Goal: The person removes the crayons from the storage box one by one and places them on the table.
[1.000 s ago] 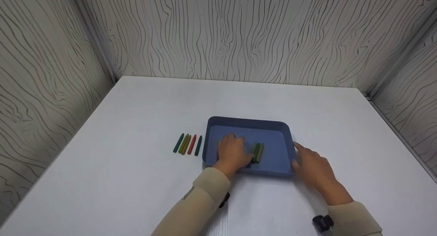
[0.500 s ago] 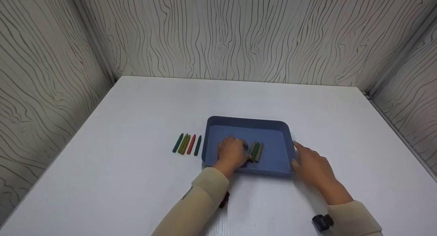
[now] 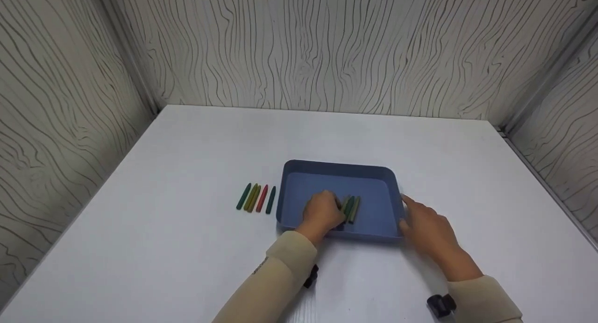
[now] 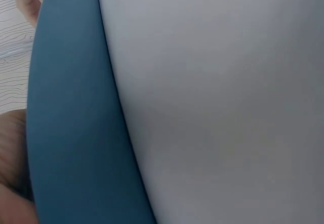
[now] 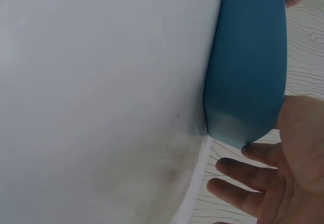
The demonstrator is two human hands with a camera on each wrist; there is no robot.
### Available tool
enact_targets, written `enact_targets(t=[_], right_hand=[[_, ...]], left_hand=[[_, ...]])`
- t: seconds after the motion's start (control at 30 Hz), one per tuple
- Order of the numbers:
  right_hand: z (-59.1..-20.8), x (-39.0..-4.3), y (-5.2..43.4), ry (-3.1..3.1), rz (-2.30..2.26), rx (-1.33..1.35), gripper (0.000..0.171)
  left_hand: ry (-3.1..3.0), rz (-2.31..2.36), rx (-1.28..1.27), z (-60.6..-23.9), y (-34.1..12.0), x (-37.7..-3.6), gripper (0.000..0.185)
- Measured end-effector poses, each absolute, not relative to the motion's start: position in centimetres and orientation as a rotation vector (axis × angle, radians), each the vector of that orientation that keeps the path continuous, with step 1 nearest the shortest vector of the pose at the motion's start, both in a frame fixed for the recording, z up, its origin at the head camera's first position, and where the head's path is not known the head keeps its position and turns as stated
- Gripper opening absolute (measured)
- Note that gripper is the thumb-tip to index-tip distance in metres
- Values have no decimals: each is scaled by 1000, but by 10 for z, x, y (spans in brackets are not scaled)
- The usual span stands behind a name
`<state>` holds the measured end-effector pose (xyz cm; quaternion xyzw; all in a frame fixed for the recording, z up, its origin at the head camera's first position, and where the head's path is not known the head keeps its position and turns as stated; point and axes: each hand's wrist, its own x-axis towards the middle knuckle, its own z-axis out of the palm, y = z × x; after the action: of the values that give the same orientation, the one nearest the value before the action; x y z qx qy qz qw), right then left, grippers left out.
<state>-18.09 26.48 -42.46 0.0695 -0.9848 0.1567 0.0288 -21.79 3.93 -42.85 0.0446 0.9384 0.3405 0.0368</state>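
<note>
pale walls printed with dark wood-grain lines closed in a plain white tabletop (image 3: 187,229) on three sides. near its middle sat a shallow blue rectangular plastic tray (image 3: 373,178), and both hands worked at its near edge.

the left hand (image 3: 322,214) reached over the tray's near wall and lay inside it, fingers curled down over the left side of a small bunch of green and olive crayons (image 3: 352,208) on the tray floor. the crayons lay side by side, touching, just right of its knuckles. whether the fingertips actually pinched a crayon or only rested on one was hidden under the hand, so i could not tell. the left wrist view showed only the tray's blue outer wall (image 4: 71,133) against the white table, with a bit of skin at the lower left.

the right hand (image 3: 427,229) sat outside the tray, against its near right corner, well right of the crayons. its fingers were straight and slightly spread, the tips touching the blue wall; in the right wrist view the fingers (image 5: 248,176) lay just under the tray's rounded corner (image 5: 243,128), gripping nothing.

left of the left hand, outside the tray and just beside its left wall, a row of loose crayons (image 3: 257,197) lay parallel on the table: green, olive, red and dark green. cream sleeves covered both forearms.
</note>
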Motion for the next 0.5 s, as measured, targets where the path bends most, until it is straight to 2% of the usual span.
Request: enact_targets(t=[0.17, 0.5], right_hand=[[-425, -181, 265, -3030, 483, 224, 56], [-425, -183, 265, -3042, 478, 217, 56]], left_hand=[[2879, 1091, 145, -429, 38, -219, 6], [2852, 1177, 126, -421, 30, -221, 18]])
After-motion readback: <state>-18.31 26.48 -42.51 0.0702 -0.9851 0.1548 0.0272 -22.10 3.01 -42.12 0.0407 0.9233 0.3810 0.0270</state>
